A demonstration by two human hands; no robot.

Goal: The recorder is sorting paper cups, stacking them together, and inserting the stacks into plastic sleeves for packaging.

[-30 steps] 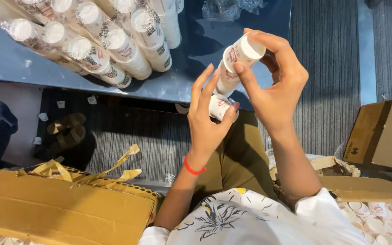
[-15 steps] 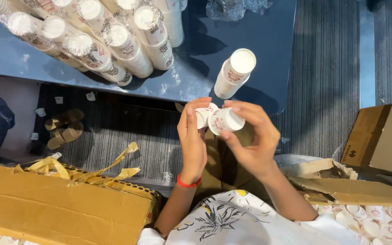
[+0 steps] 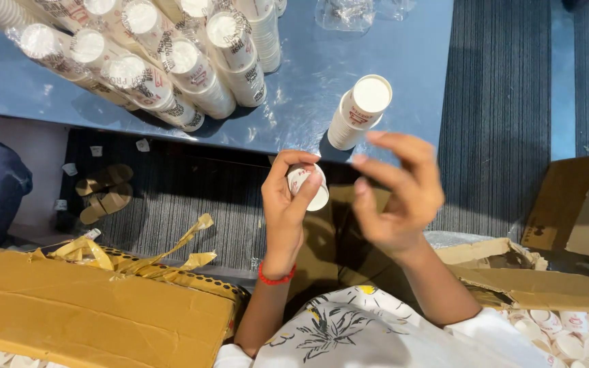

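- Head view looks straight down on two bare hands held over the lap, just off the near edge of a blue desk.
- Left hand, with a red band at the wrist, is closed around a small white cup with red print; thumb and fingers wrap its side and its open mouth tilts toward the right.
- Right hand is empty, fingers spread and loosely curled, blurred, just beside the cup but not touching it.
- A short stack of the same cups stands on the desk near its near edge, just beyond the right hand's fingertips, bottom up.
- Farther along the desk toward its far left corner, long sleeves of cups in clear wrap lie piled on their sides, white ends toward the camera.
- Crumpled clear plastic lies at the desk's far edge.
- Below the hands is a white shirt with a leaf pattern.
- To the left, a closed brown box with torn yellow tape on top.
- To the right, an open box, and loose cups lie at the lower right corner.
- Under the desk, a pair of sandals sits on grey ribbed carpet, among small paper scraps.
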